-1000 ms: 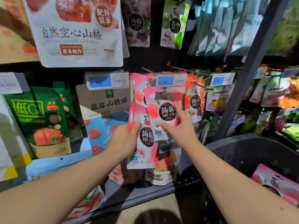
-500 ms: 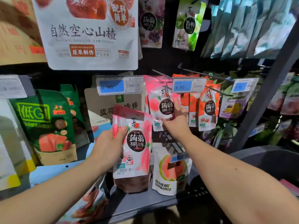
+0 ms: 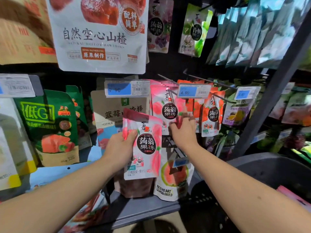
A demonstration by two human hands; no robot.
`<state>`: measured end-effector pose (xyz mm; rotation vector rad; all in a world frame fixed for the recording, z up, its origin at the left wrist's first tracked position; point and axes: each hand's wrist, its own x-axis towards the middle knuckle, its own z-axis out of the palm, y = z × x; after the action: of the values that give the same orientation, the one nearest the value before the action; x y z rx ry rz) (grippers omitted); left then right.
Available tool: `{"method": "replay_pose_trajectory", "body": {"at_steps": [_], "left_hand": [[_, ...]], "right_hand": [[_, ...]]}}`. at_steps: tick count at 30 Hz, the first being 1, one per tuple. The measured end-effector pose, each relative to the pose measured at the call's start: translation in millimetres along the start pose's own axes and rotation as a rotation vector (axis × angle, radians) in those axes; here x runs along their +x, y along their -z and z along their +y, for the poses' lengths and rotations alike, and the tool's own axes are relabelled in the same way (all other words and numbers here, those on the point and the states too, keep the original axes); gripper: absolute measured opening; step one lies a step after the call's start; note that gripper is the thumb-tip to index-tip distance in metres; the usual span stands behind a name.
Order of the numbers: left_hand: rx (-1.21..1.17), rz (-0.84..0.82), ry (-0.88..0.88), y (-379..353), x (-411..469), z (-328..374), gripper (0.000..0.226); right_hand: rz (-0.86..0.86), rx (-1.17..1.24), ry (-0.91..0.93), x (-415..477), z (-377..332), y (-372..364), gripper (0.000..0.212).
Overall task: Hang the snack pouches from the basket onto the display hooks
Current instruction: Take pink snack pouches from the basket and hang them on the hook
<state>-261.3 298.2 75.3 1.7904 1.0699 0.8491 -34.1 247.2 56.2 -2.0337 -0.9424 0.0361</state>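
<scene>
The dark grey plastic basket (image 3: 269, 170) sat at four o'clock in the view. Near the centre, the left hand (image 3: 120, 148) held a flat pink-and-white foil snack pouch (image 3: 146, 148) upright by its nine-o'clock edge. The thumb was pressed on the front and the other fingers were hidden behind it. At one o'clock from it, a matching pink pouch (image 3: 165, 106) hung on a thin metal display hook (image 3: 171, 95) beside a blue 4.90 price tag (image 3: 193, 91). The right hand (image 3: 184, 133) reached to the bottom edge of that hung pouch, its fingers (image 3: 190, 118) loosely spread. Blur kept us from telling whether they pinched the pouch or merely touched it. We judged the held pouch light, floppy and slick. We would therefore take it near the top seal, where its hang hole should be, so it would not buckle while being threaded onto the hook.
</scene>
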Motion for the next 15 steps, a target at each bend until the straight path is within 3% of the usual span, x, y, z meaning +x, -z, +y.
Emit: {"method": "replay_pose_trajectory", "body": {"at_steps": [4, 9, 12, 15], "left_hand": [[-0.052, -0.004, 0.023, -19.6, 1.3, 8.2, 0.051], [-0.156, 0.012, 0.031, -45.5, -8.7, 26.8, 0.046], [-0.174, -0.008, 0.024, -53.8, -14.4, 30.9, 0.042], [-0.182, -0.041, 0.019, -58.8, -17.4, 29.8, 0.038]], "right_hand": [[-0.134, 0.237, 0.002, -63.3, -10.1, 34.0, 0.063], [-0.346, 0.246, 0.004, -99.4, -6.4, 40.8, 0.102], [-0.312, 0.232, -0.017, -101.4, 7.4, 34.9, 0.119], [-0.269, 0.257, -0.002, -107.4, 9.3, 46.7, 0.118]]}}
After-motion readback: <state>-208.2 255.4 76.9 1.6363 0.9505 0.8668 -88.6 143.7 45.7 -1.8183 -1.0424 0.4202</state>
